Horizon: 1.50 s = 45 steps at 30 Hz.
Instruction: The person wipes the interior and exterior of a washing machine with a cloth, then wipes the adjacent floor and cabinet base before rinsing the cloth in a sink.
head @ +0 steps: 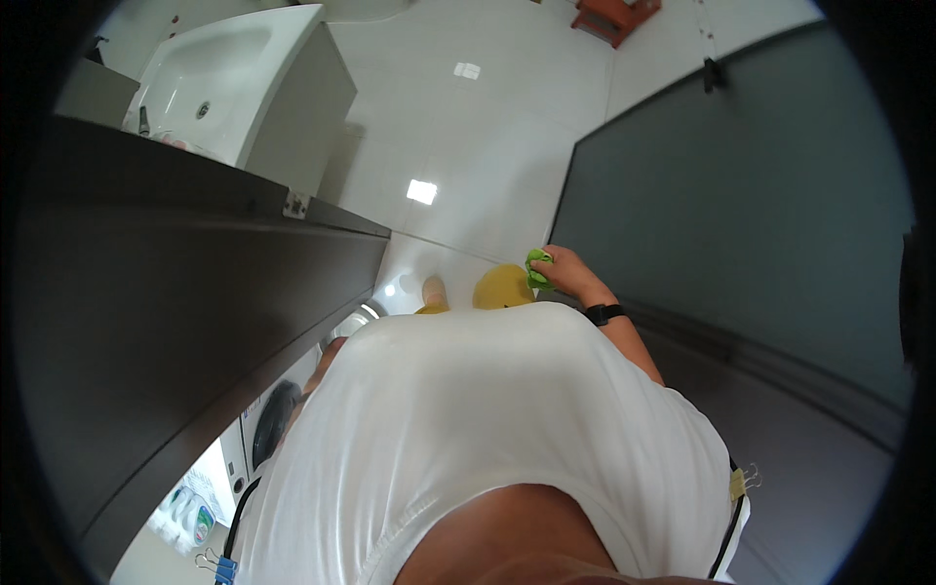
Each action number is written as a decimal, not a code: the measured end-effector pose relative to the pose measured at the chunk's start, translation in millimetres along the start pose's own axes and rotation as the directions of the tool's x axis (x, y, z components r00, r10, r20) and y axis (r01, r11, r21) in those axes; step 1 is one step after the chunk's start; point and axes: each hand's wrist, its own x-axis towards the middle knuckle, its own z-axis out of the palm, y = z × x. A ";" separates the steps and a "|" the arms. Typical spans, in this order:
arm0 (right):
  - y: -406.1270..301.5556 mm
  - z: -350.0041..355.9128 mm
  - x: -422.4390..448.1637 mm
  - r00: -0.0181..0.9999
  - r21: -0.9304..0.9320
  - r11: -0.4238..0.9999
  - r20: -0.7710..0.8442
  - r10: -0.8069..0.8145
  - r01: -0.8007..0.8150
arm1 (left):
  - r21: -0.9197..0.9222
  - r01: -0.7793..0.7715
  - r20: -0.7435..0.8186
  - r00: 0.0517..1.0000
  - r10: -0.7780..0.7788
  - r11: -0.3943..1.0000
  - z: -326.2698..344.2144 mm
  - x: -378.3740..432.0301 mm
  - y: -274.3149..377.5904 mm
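Note:
My right hand (pixel 567 270), with a dark watch on its wrist, grips a crumpled green cloth (pixel 539 269) beside the edge of a frosted glass door (pixel 738 190). Yellow clothing (pixel 504 287) shows below the cloth. My left hand (pixel 334 347) is mostly hidden behind my white shirt; a small part shows close to a round, shiny metal-like rim (pixel 363 316). Whether it touches or holds that rim cannot be told. One light-coloured shoe (pixel 433 290) stands on the tiled floor.
A dark door or frame (pixel 183 278) runs along the left, with a white washbasin (pixel 212 80) beyond it. At the top right stands a reddish stool (pixel 616 18). A front-loading washing machine (pixel 276 424) and detergent bottles (pixel 191 515) are at lower left.

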 end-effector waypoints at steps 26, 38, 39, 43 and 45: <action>-349.7 -194.0 442.3 0.851 -0.268 0.845 0.401 -0.338 0.462 | -0.625 0.111 -0.074 0.977 -0.201 0.773 -14.7 133.1 273.7; -611.7 -117.6 519.7 0.660 -0.204 0.768 0.667 -0.345 0.607 | -0.774 0.087 -0.148 0.939 -0.312 0.628 -81.0 224.0 285.1; -636.0 -106.0 522.0 0.630 -0.190 0.722 0.661 -0.406 0.665 | -0.782 0.085 -0.153 0.934 -0.323 0.618 -84.3 227.8 285.3; -713.7 -43.5 538.7 0.427 -0.055 0.571 0.724 -0.542 0.819 | -0.828 0.077 -0.196 0.889 -0.415 0.556 -76.2 238.0 293.1; -742.7 -10.6 553.6 0.246 0.018 0.394 0.753 -0.610 0.919 | -0.845 0.072 -0.233 0.843 -0.485 0.530 -63.0 238.1 301.0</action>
